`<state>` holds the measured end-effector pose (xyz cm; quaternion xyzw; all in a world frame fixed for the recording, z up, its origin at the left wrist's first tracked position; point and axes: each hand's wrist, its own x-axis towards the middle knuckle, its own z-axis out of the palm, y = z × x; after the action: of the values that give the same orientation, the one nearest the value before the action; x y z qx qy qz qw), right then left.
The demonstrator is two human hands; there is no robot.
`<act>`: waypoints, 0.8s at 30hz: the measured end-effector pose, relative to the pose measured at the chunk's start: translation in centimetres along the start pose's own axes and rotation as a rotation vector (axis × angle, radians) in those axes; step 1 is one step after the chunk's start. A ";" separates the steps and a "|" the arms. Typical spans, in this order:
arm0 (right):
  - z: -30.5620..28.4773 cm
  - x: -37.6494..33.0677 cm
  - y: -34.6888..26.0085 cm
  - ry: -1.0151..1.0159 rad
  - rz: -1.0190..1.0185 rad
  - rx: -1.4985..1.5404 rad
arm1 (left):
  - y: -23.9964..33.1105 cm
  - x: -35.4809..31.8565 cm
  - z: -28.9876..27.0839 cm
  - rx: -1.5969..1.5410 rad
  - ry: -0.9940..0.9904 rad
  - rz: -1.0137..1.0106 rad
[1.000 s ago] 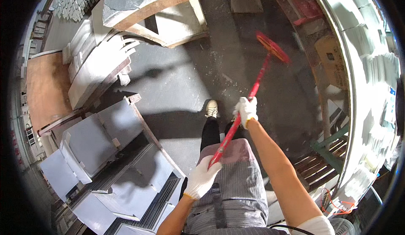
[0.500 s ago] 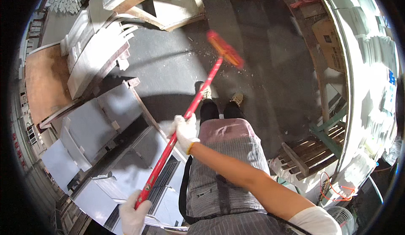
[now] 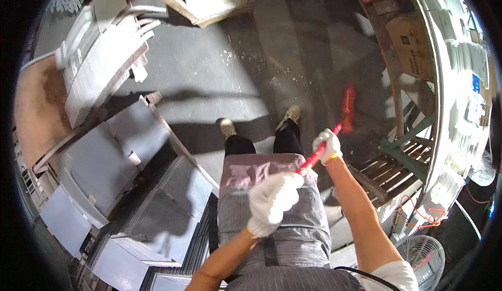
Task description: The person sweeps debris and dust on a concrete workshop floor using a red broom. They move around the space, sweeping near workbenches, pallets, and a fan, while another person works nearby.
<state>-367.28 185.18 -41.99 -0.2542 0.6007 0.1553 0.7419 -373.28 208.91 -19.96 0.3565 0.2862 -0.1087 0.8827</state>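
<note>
A broom with a red handle slants out from over my apron to the right. Its red-orange head, smeared by motion, is over the dark floor right of my feet. My left hand, in a white glove, is closed round the handle's upper end in front of my body. Lower on the shaft, my right hand, gloved in white as well, grips it nearer the head. White crumbs of debris are scattered over the floor ahead of my feet, apart from the broom head.
Stacked pale panels stand close on my left, with curved white pieces beyond. Along the right are a wooden pallet, a cardboard box, and a standing fan. A wooden crate stands ahead.
The broom has swung from ahead of my feet to their right, its head now nearer me. My left hand has come from the far left to my middle; my right hand has moved right.
</note>
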 end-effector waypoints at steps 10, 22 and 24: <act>28.1 -11.9 25.7 -0.208 0.069 -0.296 | 25.6 -8.2 -9.4 0.972 0.330 0.565; 15.7 -11.0 22.9 -0.137 0.096 -0.028 | 26.2 -7.8 -9.5 0.701 -0.013 0.210; 12.0 -8.2 21.9 -0.075 0.139 -0.002 | 24.1 -5.8 -7.9 0.470 0.119 0.062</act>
<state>-371.14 210.61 -36.40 -0.2066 0.5886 0.2163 0.7510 -371.82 231.74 -7.52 0.5665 0.2933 -0.1241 0.7600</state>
